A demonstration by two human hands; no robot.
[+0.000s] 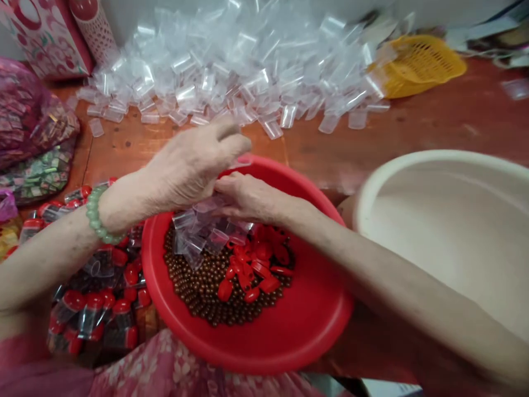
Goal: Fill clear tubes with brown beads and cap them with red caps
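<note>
My left hand [202, 154], with a green bead bracelet [99, 215] on the wrist, is closed over the far left rim of a red basin [318, 314]. A clear plastic case [242, 161] shows under its fingers. Just below, my right hand [248, 198] reaches into the basin with its fingers bent together; its fingertips are partly hidden behind the left hand, so what they grip is unclear. Clear empty cases [196, 237] lie under both hands. Around them are brown beads [206, 286] and red plastic caps [252, 270].
A heap of clear cases [231, 71] and a yellow basket [421, 63] are at the back of the wooden table [322, 149]. Capped filled cases [95, 309] pile up at left, near bagged small packets [37, 121]. A large cream basin [446, 220] stands at right.
</note>
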